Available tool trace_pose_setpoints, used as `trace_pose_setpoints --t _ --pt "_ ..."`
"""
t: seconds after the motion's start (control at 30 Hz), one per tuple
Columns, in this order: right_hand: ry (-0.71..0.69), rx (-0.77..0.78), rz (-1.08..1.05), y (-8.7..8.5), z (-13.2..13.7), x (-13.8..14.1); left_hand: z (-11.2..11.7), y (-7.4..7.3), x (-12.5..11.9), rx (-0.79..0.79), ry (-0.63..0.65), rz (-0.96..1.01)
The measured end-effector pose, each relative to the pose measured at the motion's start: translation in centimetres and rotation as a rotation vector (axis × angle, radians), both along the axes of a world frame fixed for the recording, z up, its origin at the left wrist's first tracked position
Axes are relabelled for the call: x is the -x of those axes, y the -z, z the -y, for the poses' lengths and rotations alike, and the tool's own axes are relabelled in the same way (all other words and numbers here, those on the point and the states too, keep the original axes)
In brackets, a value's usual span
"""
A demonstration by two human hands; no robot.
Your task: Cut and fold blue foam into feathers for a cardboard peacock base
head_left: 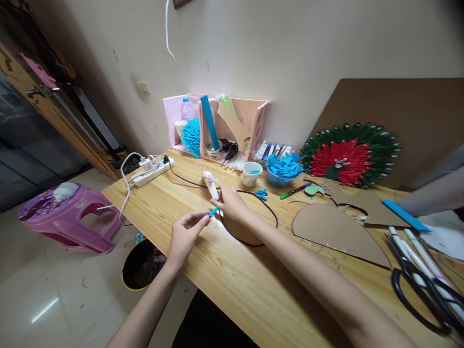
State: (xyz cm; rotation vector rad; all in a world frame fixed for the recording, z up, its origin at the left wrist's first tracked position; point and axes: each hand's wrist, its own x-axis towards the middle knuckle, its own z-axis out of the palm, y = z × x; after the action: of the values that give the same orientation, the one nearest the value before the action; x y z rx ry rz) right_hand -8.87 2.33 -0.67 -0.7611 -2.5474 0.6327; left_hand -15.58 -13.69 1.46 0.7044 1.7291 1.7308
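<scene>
My left hand (pixel 185 235) hovers at the table's front edge and pinches a small blue paper piece (pixel 213 211) between thumb and fingertips. My right hand (pixel 231 202) is wrapped round the handle of a white glue gun (pixel 210 183), which lies on the wooden table (pixel 232 280) with its nozzle end pointing away. The gun's black cord (pixel 250 241) loops round behind my right wrist. The blue piece sits just left of my right hand, close to the gun's handle.
A white power strip (pixel 152 172) lies at the far left. A paper cup (pixel 251 173), a bowl of blue paper pieces (pixel 282 170), a red-and-green paper peacock (pixel 348 154), cardboard cutouts (pixel 333 232), scissors (pixel 424 295) and markers lie around. A bin (pixel 143 265) and pink stool (pixel 68 217) stand below left.
</scene>
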Motion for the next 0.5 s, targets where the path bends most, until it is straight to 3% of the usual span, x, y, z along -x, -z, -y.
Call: trace_pose_setpoints --t 0.13,0.33,0.4,0.5 --pt "0.043 -0.106 -0.045 -0.4 -1.9 -9.9 -1.2 -0.4 -2.5 0.020 0.134 -0.116" --pt "0.637 -0.009 0.040 1.0 -7.9 -27.4 -4.8 -0.7 -6.9 -0.054 0.410 -0.312" --pt "0.802 0.053 0.121 1.3 -9.0 -31.1 -6.4 -0.9 -8.3 -0.072 0.493 -0.344" --pt "0.909 0.141 0.176 1.6 -9.6 -33.6 -8.5 -1.0 -10.2 -0.084 0.582 -0.325"
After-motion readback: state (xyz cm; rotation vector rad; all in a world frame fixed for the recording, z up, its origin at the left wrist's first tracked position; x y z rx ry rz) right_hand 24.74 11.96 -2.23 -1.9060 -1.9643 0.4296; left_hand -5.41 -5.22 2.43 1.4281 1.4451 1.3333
